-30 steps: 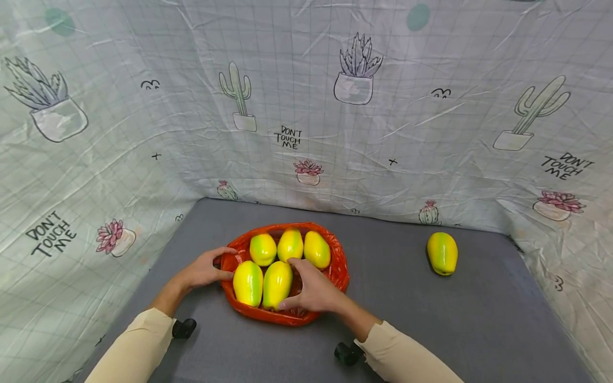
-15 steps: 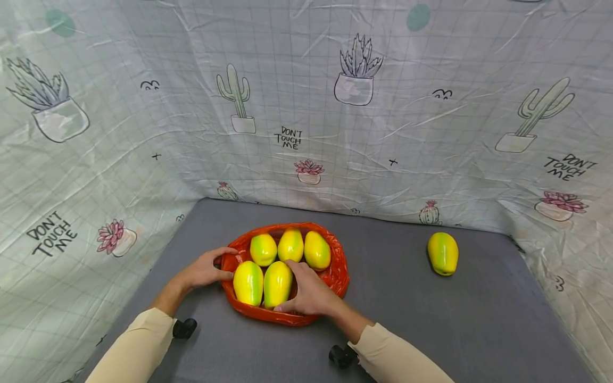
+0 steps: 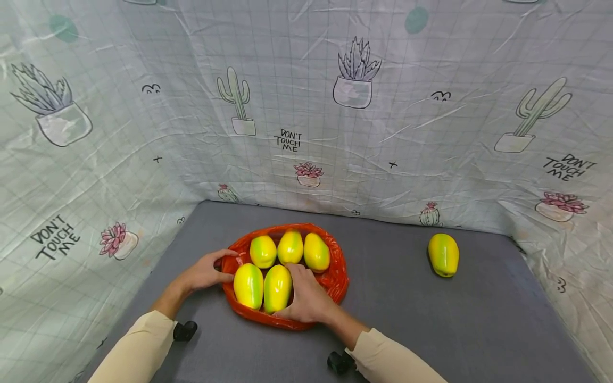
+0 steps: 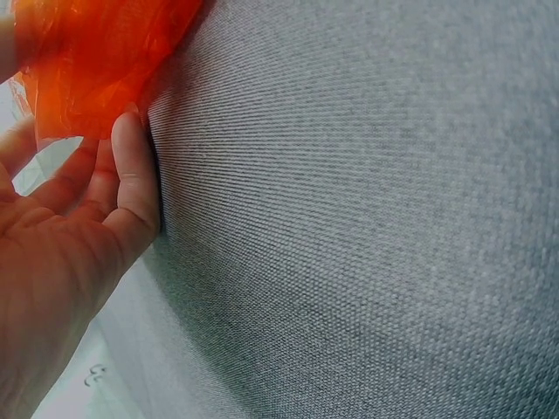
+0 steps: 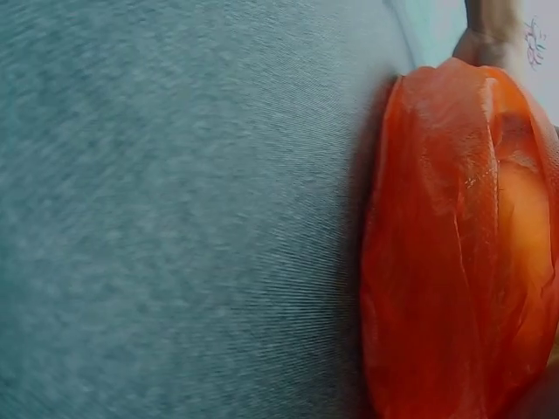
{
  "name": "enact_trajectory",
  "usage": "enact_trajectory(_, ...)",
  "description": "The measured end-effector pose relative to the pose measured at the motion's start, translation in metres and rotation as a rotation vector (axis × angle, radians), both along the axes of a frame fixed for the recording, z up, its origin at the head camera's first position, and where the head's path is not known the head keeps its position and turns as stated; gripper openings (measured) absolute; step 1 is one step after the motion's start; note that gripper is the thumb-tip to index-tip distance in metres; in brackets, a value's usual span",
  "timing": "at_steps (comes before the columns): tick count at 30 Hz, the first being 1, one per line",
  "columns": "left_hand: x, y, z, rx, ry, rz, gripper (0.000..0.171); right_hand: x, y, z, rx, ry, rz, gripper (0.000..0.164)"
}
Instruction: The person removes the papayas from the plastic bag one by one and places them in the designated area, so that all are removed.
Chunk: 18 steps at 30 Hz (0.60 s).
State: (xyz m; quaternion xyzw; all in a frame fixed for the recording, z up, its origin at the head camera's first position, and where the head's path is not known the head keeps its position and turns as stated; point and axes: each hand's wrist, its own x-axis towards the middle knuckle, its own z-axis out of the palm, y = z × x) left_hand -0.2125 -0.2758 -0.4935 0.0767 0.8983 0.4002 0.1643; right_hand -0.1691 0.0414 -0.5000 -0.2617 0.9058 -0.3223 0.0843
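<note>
Several glossy yellow-green papayas lie in a red plastic bag point(image 3: 337, 276) spread open like a shallow bowl, two in the front row and three behind. My left hand point(image 3: 203, 272) holds the bag's left edge, its fingers at the rim. In the left wrist view the fingers of the left hand point(image 4: 70, 236) meet the thin, see-through plastic. Reaching in from the right, my right hand point(image 3: 308, 295) grips the front-right papaya point(image 3: 277, 288), fingers at its far end and thumb near its front end. The right wrist view shows mostly the bag's outer side point(image 5: 428, 244).
A single papaya point(image 3: 443, 255) lies apart on the grey cloth-covered table point(image 3: 392, 308), toward the back right. Behind and to the left hangs a pale curtain point(image 3: 392, 133) printed with cacti, meeting the table's edges. A black wrist camera point(image 3: 340, 363) sits at the right cuff.
My right hand has shifted slightly left, closing in around the front-right papaya. The left hand stays at the bag's edge, and the papayas have hardly moved.
</note>
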Motion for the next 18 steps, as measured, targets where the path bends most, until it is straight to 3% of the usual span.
enact_trajectory(12, 0.0036, 0.0013, -0.005, -0.009, -0.011, 0.022, 0.069, 0.0063, 0.0013, -0.0032, -0.028, 0.026, -0.003, 0.095)
enact_trajectory(18, 0.0057, 0.0016, -0.007, 0.002, -0.004, 0.022, 0.069, 0.0076, 0.0026, -0.0086, -0.053, 0.007, 0.006, 0.1)
